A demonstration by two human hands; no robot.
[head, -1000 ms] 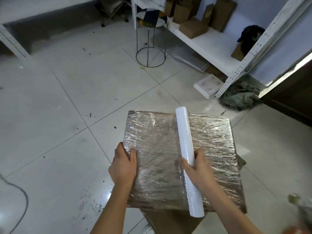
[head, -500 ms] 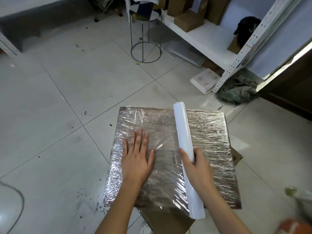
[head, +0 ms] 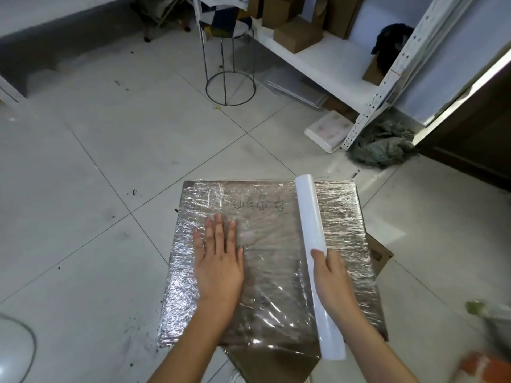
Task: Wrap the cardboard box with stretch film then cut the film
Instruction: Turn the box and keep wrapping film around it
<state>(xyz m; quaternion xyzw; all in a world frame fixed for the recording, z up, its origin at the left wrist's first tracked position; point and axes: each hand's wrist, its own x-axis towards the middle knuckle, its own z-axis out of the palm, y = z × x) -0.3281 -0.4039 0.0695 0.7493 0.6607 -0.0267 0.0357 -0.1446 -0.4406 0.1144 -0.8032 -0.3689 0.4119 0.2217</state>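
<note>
Two bare forearms reach into view from the lower edge, and neither carries a sleeve, a cuff or a glove anywhere along the length that shows. The left hand (head: 219, 268) wears no ring, and its wrist has no watch, strap or band. The right hand (head: 333, 283) is equally plain, with nothing on the fingers or wrist that can be seen. The fingernails look short and unpainted, though they are small in the picture. Down between the forearms, a pale rounded shape may be the toe of a light shoe (head: 236, 378); too little shows to be sure.
</note>
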